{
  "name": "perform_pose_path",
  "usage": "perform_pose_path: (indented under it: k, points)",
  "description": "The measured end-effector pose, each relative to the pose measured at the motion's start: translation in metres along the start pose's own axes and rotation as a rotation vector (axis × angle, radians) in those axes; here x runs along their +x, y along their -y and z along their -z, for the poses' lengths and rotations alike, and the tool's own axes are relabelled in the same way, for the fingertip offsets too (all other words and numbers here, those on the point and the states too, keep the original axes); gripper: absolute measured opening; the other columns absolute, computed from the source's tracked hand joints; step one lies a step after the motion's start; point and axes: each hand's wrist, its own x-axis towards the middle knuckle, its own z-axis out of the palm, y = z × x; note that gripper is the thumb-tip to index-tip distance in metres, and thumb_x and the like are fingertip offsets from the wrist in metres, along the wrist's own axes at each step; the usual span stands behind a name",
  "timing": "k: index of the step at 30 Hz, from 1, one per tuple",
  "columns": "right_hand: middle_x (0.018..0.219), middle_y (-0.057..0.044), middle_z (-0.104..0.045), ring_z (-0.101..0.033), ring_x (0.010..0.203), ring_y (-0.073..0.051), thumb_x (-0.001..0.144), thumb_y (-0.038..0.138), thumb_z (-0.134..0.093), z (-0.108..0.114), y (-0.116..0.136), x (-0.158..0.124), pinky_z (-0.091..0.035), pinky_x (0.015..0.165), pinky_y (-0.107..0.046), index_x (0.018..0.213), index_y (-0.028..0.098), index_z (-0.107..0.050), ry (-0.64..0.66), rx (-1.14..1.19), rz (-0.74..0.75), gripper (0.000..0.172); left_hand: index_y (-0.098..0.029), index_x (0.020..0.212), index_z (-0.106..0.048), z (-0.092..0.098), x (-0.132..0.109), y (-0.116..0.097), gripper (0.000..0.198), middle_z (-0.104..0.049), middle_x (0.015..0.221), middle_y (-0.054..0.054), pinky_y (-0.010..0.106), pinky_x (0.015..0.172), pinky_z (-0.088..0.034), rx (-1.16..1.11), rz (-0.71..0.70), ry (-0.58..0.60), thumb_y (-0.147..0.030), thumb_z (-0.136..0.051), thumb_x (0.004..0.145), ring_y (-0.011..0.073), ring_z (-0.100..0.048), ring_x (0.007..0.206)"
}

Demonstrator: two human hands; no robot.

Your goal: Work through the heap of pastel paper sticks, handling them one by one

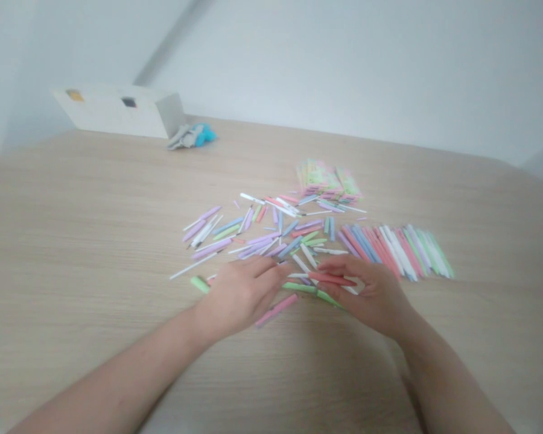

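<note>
In the head view, my right hand [375, 292] pinches a coral-red pen barrel [330, 279] between thumb and fingers. A thin white pen refill [297, 275] lines up with the barrel's left end, and whether it sits inside is too blurred to tell. My left hand [248, 290] is closed around the refill's other end, its fingertips partly hidden. Just below the hands lie a light green pen piece [298, 287] and a pink pen piece [277, 310]. Loose pen parts [257, 241] in purple, blue, green, red and white are scattered beyond my hands.
Right of the scatter, a row of pens [396, 250] lies side by side. Behind the loose parts is a stack of green-and-pink packets [326, 181]. A white box [117, 111] stands at the back left, beside a crumpled grey-and-blue item [192, 136]. A wall closes off the table's far edge.
</note>
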Motion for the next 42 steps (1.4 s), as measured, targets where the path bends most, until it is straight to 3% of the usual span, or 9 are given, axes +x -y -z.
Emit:
perform_pose_path:
  k: [4,15,24,31,42]
  points:
    - [0.077,-0.002,-0.071,-0.066,0.07,-0.015,0.079,0.029,-0.065,0.0013,0.0056,0.0011,-0.052,0.063,-0.024,0.085,0.02,-0.066,-0.029,-0.027,-0.008,0.01,-0.016,0.108,-0.057,0.0003,-0.0001,0.001,0.024,-0.063,0.086,0.007,0.028,0.061,-0.045,-0.012,0.005,0.004,-0.027,-0.043,0.093,0.0167,-0.059,0.074]
    - [0.08,-0.003,-0.072,-0.067,0.071,-0.015,0.081,0.028,-0.064,-0.001,0.0082,0.0015,-0.053,0.064,-0.025,0.086,0.021,-0.069,-0.042,0.015,0.027,0.01,-0.017,0.107,-0.058,0.0016,-0.0001,0.0006,0.023,-0.061,0.082,0.006,0.026,0.059,-0.04,-0.04,0.012,-0.002,-0.028,-0.045,0.092,0.0151,-0.055,0.07]
    - [0.082,-0.004,-0.07,-0.061,0.08,-0.017,0.081,0.017,-0.064,-0.001,0.004,0.0053,-0.049,0.077,-0.033,0.092,0.022,-0.068,-0.11,-0.148,0.305,0.012,-0.018,0.107,-0.057,0.001,-0.0012,-0.0006,0.025,-0.06,0.081,0.005,0.028,0.056,-0.039,0.018,-0.006,0.005,-0.033,-0.046,0.092,0.0167,-0.055,0.069]
    - [0.081,-0.002,-0.07,-0.059,0.079,-0.018,0.084,0.02,-0.06,-0.006,0.0047,0.0039,-0.04,0.084,-0.038,0.094,0.022,-0.065,-0.035,-0.38,0.363,0.012,-0.018,0.107,-0.057,0.002,-0.0007,-0.0024,0.026,-0.06,0.08,0.004,0.028,0.056,-0.04,0.067,-0.008,0.03,-0.035,-0.045,0.092,0.0169,-0.055,0.069]
    - [0.079,-0.002,-0.068,-0.058,0.078,-0.016,0.086,0.022,-0.057,-0.0066,0.0031,0.0038,-0.037,0.084,-0.036,0.093,0.021,-0.063,0.051,-0.332,0.351,0.009,-0.018,0.108,-0.057,0.0027,-0.0002,-0.0034,0.026,-0.061,0.081,0.005,0.028,0.056,-0.041,0.059,-0.012,0.042,-0.034,-0.043,0.093,0.0165,-0.056,0.07]
